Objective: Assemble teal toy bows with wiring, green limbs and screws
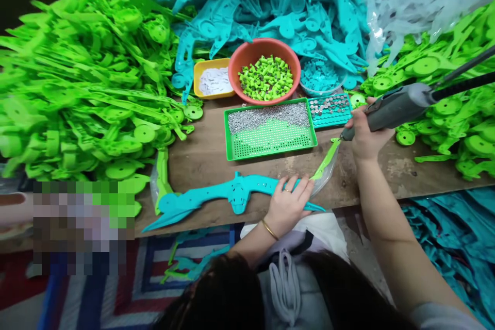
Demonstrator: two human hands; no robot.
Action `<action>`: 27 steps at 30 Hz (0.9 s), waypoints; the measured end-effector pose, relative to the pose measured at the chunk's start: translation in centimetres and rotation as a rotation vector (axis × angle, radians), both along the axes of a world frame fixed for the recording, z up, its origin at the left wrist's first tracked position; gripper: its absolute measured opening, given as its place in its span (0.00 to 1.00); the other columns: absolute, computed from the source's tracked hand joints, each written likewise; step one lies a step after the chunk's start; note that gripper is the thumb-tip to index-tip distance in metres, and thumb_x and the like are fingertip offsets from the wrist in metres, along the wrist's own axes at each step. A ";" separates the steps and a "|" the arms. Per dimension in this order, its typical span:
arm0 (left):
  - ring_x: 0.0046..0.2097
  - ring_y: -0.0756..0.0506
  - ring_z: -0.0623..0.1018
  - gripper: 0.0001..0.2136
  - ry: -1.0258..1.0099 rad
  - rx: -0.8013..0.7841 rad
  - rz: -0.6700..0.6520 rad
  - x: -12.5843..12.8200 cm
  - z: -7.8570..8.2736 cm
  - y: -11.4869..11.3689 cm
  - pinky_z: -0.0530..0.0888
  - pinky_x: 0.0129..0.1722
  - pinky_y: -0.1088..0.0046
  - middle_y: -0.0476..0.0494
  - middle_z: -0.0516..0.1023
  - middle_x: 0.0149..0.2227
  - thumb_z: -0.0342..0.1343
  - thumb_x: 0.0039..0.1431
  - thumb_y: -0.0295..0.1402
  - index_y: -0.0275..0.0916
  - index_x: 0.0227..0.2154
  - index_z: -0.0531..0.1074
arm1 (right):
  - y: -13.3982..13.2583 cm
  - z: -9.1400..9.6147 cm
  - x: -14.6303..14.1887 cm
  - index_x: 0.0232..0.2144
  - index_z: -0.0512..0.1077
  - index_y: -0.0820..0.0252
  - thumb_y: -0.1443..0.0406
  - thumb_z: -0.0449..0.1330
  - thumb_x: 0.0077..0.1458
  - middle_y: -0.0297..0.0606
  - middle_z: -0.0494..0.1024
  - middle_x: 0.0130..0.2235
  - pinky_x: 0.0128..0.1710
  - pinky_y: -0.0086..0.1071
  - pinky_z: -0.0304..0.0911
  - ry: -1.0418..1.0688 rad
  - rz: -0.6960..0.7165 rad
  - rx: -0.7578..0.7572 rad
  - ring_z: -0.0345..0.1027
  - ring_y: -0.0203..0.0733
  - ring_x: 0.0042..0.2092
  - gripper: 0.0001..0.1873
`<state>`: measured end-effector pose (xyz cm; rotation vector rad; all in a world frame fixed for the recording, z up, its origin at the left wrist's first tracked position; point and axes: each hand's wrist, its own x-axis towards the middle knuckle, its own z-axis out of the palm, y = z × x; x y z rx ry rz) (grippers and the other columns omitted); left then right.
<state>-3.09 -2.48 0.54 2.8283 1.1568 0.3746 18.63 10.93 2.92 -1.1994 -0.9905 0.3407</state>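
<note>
The right hand (367, 136) is wrapping a closed grip around the grey driver (400, 105), seemingly for aiming its tip at the green strip (327, 161). The left hand (288, 202) is lying over the blue bow-shaped piece (237, 194) on the surface (193, 157), apparently steadying it (whether that grip is closing underneath, I cannot tell). The green tray (266, 136) is sitting just beyond, probably for easy reach.

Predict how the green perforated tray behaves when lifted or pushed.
The green perforated tray would probably feel heavier at its far side, where small silvery screws are heaped. Tilted, it may spill them, since it looks shallow. Being flat, it should slide, not roll.
</note>
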 end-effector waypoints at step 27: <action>0.59 0.36 0.72 0.24 -0.032 0.022 0.014 -4.6 -0.5 -0.6 0.66 0.60 0.52 0.32 0.72 0.58 0.60 0.59 0.38 0.35 0.56 0.68 | 0.1 4.2 -8.5 0.39 0.72 0.56 0.50 0.66 0.48 0.37 0.78 0.37 0.44 0.42 0.71 -0.033 0.342 -0.069 0.73 0.41 0.38 0.21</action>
